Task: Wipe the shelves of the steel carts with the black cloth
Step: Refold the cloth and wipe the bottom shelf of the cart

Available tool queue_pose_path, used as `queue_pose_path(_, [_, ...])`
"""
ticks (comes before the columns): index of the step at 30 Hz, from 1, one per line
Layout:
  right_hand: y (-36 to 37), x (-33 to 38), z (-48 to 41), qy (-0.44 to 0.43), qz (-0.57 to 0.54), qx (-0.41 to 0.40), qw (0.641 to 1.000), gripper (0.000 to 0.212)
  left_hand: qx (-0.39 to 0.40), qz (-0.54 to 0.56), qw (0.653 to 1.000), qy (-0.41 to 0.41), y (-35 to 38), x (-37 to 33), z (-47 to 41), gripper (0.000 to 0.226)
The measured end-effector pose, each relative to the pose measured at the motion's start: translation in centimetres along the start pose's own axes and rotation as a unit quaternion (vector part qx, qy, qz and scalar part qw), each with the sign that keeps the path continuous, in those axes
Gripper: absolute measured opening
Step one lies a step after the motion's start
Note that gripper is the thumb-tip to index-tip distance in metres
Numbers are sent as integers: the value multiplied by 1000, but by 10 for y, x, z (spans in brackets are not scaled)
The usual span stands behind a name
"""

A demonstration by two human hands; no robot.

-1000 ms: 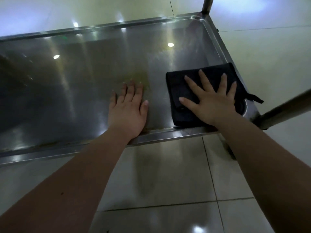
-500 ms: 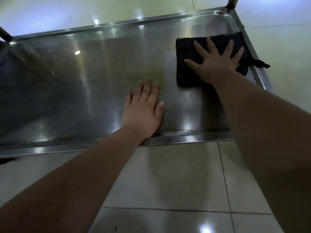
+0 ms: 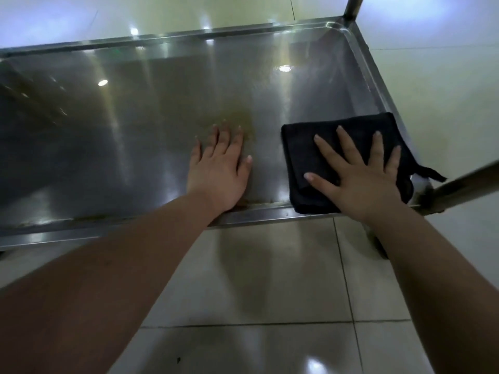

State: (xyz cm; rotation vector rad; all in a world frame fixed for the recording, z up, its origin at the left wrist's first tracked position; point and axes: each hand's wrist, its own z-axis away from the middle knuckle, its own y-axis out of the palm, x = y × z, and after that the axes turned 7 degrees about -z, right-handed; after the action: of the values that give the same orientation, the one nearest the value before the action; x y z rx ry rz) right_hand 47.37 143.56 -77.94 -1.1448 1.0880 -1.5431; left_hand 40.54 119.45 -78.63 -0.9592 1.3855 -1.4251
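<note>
A steel cart shelf (image 3: 135,125) with a raised rim fills the upper half of the head view. A folded black cloth (image 3: 305,147) lies in its near right corner, a loop of it hanging over the right rim. My right hand (image 3: 359,174) presses flat on the cloth with fingers spread. My left hand (image 3: 220,168) rests flat on the bare steel, left of the cloth, fingers straight. A yellowish smear (image 3: 237,117) marks the steel just beyond my left fingertips.
Cart posts stand at the far right corner (image 3: 351,6) and at the near right corner (image 3: 464,184). Glossy pale floor tiles (image 3: 270,279) surround the cart. Brownish grime (image 3: 89,218) lines the shelf's near rim.
My right hand has drawn the cloth back from the far right corner to the near right corner of the shelf. My left hand stays planted on the steel.
</note>
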Motion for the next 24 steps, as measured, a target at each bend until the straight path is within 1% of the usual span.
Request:
queue_pose_path(3, [-1,2,-6,4,1,-4,1000,78,-10,135,991,13,-12,15,-6,52])
queue_pose_path(4, [0,2,-6,4,1,-6,1000,78,-13,139,990,25,-15,25,-6,52])
queue_pose_path(6, [0,1,-3,8,0,-8,1000,77,-10,68,997,30,-16,50,-3,53])
queue_pose_path(8, [-2,2,-3,14,-1,-1,1000,77,4,-2,1000,2,-13,72,4,56])
queue_pose_path(10, [-1,4,-2,18,1,0,1000,79,-2,-40,999,-11,-8,80,12,58])
queue_pose_path(12, [0,10,1,25,-1,4,1000,81,-18,-54,998,-7,-4,78,14,58])
queue_pose_path(14, [2,25,6,29,-6,20,999,82,-13,-55,998,-7,-3,75,13,59])
queue_pose_path(19, [16,94,15,-33,0,22,999,79,-18,-63,998,-13,-2,76,14,59])
queue_pose_path(21, [22,117,18,-16,-2,26,1000,77,-16,-61,998,-3,0,74,14,59])
queue_pose_path(24, [26,130,19,-8,0,13,1000,76,-23,-61,998,-7,-3,76,14,59])
